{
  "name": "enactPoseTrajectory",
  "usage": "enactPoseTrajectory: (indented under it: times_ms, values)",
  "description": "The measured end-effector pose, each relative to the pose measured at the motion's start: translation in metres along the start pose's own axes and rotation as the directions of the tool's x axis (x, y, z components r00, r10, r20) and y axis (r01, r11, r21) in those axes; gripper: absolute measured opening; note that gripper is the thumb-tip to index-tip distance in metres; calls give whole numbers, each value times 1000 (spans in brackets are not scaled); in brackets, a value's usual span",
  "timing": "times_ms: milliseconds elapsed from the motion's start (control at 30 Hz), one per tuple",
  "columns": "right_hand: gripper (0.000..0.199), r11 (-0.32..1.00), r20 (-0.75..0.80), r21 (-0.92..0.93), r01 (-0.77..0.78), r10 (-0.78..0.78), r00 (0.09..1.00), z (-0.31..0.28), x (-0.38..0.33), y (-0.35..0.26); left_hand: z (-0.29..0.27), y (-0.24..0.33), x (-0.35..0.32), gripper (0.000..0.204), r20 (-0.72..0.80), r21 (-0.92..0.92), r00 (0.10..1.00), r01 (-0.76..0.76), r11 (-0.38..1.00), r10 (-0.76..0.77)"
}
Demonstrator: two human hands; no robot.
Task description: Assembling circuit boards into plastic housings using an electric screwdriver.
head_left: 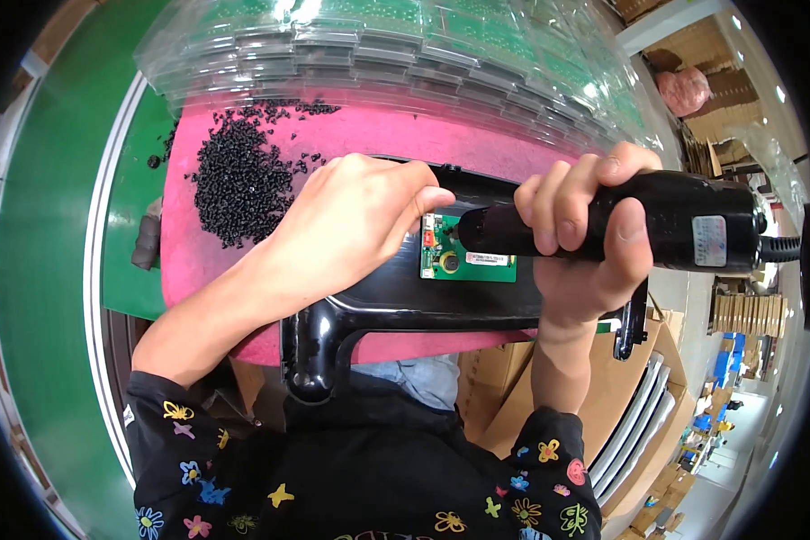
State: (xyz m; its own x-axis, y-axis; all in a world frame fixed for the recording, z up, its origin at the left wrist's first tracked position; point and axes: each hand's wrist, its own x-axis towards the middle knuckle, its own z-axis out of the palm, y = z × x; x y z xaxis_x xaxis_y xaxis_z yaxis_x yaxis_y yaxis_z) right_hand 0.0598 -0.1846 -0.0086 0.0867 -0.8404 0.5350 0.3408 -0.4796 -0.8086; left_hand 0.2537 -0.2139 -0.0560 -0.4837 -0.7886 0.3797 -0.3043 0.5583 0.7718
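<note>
My right hand (578, 211) is wrapped round a black electric screwdriver (693, 211). The tool lies nearly level, its nose pointing left over a green circuit board (463, 268). My left hand (362, 209) is closed in a pinch just beyond the board's left edge, close to the screwdriver's tip; whatever its fingertips hold is too small or hidden to make out. Under the board is a glossy black plastic housing (378, 301) with a rounded leg at its near left corner. The screwdriver hides part of the board.
A heap of small black screws (238, 184) lies on the pink mat (405, 135) at the left. Behind it stand stacked clear plastic trays (378, 54) with green boards. A cardboard box (504, 382) with grey pieces stands below the table at the right. A cable (780, 249) trails from the screwdriver.
</note>
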Motion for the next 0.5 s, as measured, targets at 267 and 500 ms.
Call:
enactPoseTrajectory:
  times_ms: [267, 500]
  values:
    - [25, 996, -12, -61, -68, 67, 998, 0, 3, 8, -4, 11, 2, 22, 17, 108, 999, 42, 993, -44]
    - [29, 991, 133, -85, -101, 112, 985, 1, 12, 14, -3, 2, -3, 11, 76, 144, 997, -23, 989, 12]
